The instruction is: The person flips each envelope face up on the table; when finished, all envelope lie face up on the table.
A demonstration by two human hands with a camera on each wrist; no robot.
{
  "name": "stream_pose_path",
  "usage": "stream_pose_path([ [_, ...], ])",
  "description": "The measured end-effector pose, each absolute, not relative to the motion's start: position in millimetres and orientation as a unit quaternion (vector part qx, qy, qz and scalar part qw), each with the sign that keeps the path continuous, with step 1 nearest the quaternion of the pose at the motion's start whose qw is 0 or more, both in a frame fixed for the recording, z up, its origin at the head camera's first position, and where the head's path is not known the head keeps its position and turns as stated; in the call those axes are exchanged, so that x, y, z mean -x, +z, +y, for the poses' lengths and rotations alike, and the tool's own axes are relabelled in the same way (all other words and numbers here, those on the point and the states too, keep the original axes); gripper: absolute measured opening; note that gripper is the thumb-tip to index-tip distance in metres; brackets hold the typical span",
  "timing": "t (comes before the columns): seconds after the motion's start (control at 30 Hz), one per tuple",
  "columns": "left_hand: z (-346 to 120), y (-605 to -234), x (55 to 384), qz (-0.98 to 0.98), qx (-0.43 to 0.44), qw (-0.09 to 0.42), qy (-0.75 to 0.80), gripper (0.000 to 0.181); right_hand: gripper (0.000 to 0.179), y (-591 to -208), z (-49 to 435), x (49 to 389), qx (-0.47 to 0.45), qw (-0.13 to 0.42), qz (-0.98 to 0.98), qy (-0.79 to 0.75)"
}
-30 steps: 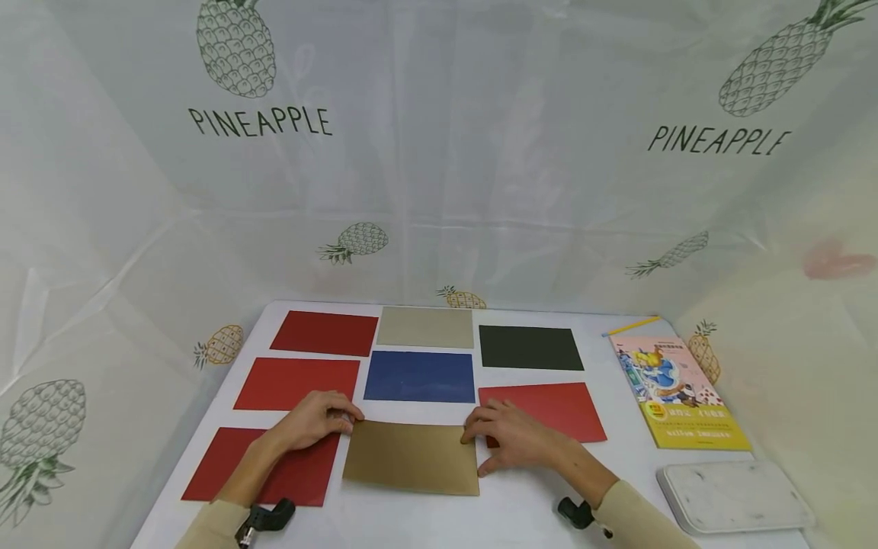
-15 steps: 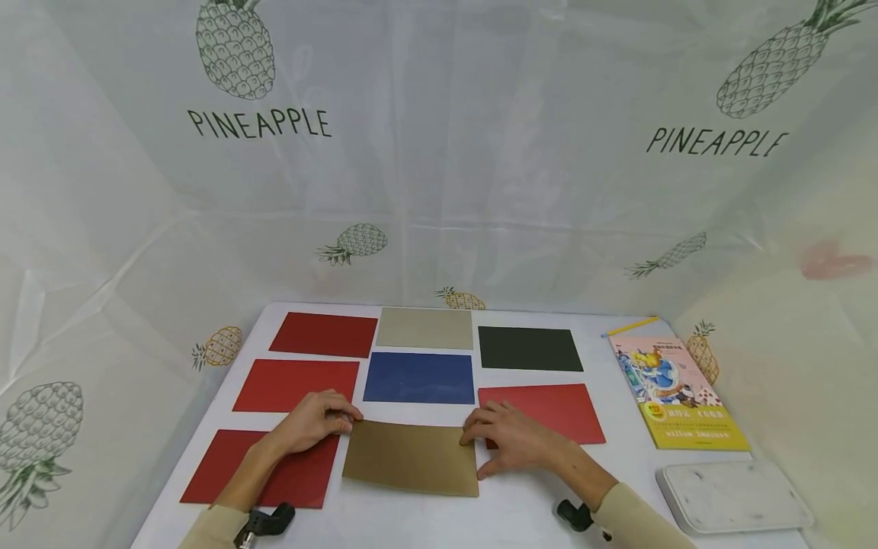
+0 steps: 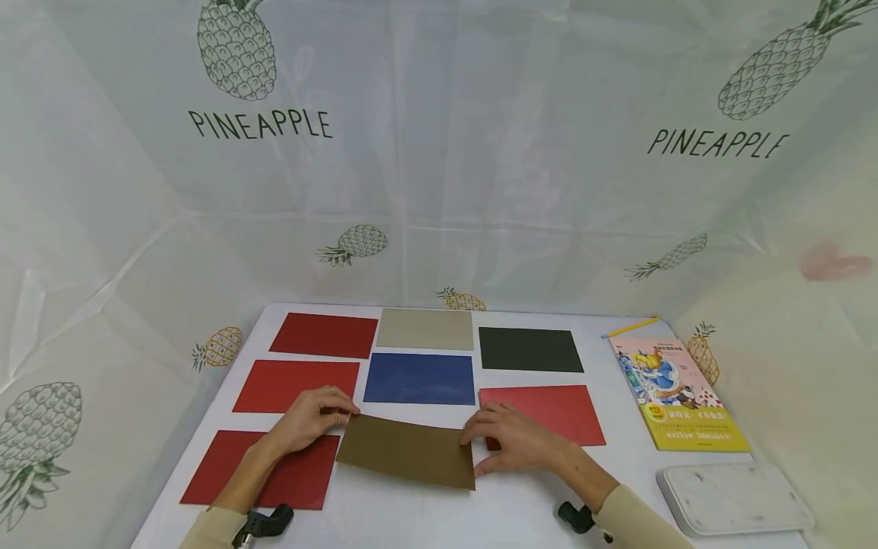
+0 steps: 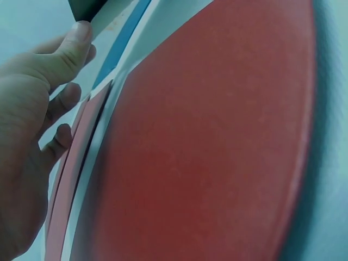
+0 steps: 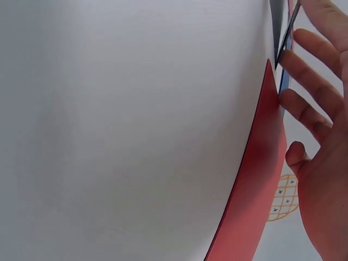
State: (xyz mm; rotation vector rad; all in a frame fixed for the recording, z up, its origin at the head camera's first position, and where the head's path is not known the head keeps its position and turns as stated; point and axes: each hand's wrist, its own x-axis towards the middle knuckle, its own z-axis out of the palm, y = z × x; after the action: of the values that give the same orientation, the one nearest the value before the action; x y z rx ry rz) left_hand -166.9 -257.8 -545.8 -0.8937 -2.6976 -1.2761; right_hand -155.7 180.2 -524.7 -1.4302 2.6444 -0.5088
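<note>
A gold-brown paper sheet (image 3: pixel 405 456) is tilted up off the white table, its near edge slanting down to the right. My left hand (image 3: pixel 309 421) pinches its far left corner; the dark corner (image 4: pixel 87 7) shows at thumb and fingertips in the left wrist view. At the right edge my right hand (image 3: pixel 514 436) holds the sheet between thumb and fingers, and a thin dark edge (image 5: pixel 288 33) appears there in the right wrist view. The left wrist passes over a dark red sheet (image 3: pixel 302 476). Under the right fingers lies part of a light red sheet (image 3: pixel 555 412).
Beyond the hands lie a blue sheet (image 3: pixel 418 378), a beige sheet (image 3: pixel 425 329) and a dark green sheet (image 3: pixel 531 349). Two more red sheets, one middle (image 3: pixel 288 385), one far (image 3: pixel 322 335), line the left. At right are a book (image 3: pixel 679 393), pencil (image 3: pixel 631 327) and pale box (image 3: pixel 734 499).
The near edge of the gold-brown sheet has risen and shifted slightly left, and its face looks darker. The left hand has moved up a little; the right hand stays nearly still.
</note>
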Motion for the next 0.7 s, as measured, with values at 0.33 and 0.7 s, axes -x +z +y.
stream_pose_path([
  [0.33,-259.6,-546.9,164.6,-0.873,0.239,0.038,-0.424,0.027,0.044,-524.0,184.3,157.3,0.435,0.068,0.865,-0.240],
  [0.7,-261.1,-545.4,162.1,-0.870,0.217,0.036,-0.441,0.025,0.033,-530.5,185.1,161.0,0.463,0.032,0.840,-0.281],
])
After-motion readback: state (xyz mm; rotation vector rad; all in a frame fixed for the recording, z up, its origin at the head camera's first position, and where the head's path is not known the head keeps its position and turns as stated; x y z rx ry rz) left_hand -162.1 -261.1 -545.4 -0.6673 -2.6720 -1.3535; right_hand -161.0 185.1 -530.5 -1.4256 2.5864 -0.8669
